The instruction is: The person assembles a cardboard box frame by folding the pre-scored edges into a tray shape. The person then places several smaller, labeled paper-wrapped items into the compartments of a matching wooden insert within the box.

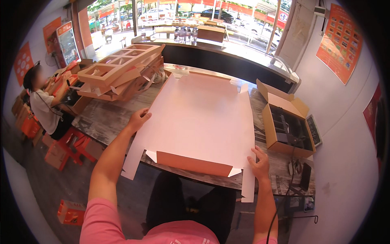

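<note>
Flat carton blank (199, 122), pale pinkish white on its upper face, lies open across the middle of the wooden table (101, 122), its near end reaching past the table's near edge. Its brown near flap (195, 163) stands bent along that end, and narrow strips jut out at both near corners. On the left side, the left hand (140, 118) is mostly closed, its thumb and fingers holding the blank's edge. By the near right corner, the right hand (259, 163) is half open, fingers bent and thumb at the edge; whether it grips, I cannot tell. Just beyond the blank's right side sits an open brown box (290, 150) with dark contents, and a flat black object (305, 177) lies nearer on the table. To the far left, brown cardboard trays (118, 69) with windowed compartments are stacked unevenly. Farther left, another person (46, 101) sits on a red stool (73, 142). Bottles (185, 34) stand on the far counter, an orange poster (340, 42) hangs on the right wall, and an orange carton (71, 212) rests on the floor, near left.
</note>
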Tool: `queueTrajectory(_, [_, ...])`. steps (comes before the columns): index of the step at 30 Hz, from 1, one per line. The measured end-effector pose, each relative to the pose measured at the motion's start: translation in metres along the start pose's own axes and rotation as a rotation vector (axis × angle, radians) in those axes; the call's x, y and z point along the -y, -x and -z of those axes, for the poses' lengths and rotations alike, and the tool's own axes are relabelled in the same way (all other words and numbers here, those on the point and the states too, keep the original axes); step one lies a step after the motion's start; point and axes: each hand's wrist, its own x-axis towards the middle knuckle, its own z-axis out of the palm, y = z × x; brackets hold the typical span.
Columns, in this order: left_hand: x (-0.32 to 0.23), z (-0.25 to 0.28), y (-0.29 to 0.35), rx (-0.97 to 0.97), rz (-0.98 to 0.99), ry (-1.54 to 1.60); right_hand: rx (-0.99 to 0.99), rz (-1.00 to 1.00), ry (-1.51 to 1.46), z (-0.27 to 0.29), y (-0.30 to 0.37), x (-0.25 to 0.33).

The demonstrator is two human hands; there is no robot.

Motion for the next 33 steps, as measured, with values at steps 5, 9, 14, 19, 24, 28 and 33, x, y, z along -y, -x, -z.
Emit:
queueTrajectory(5, [-0.057,0.003,0.036,-0.056,0.185,0.413,-0.194,0.014,-0.599,0.013,0.01,0.004])
queueTrajectory(9, [-0.045,0.022,0.063,-0.013,0.215,0.546,-0.323,-0.374,-0.943,0.018,0.016,-0.001])
queueTrajectory(14, [-0.038,0.044,0.093,0.152,0.219,0.607,-0.213,-0.33,-0.793,0.018,0.02,-0.021])
queueTrajectory(19, [-0.046,0.064,0.12,0.146,0.232,0.459,-0.11,-0.453,-0.934,0.028,0.02,-0.02])
queueTrajectory(24, [-0.034,0.063,0.131,0.017,0.207,0.321,-0.009,-0.445,-1.125,0.03,0.02,-0.015])
queueTrajectory(28, [-0.033,0.038,0.134,-0.059,0.078,0.23,-0.034,-0.437,-0.963,0.033,0.016,0.011])
queueTrajectory(33, [-0.047,0.022,0.145,-0.101,0.046,0.054,0.068,-0.175,-0.304,0.051,0.029,0.028])
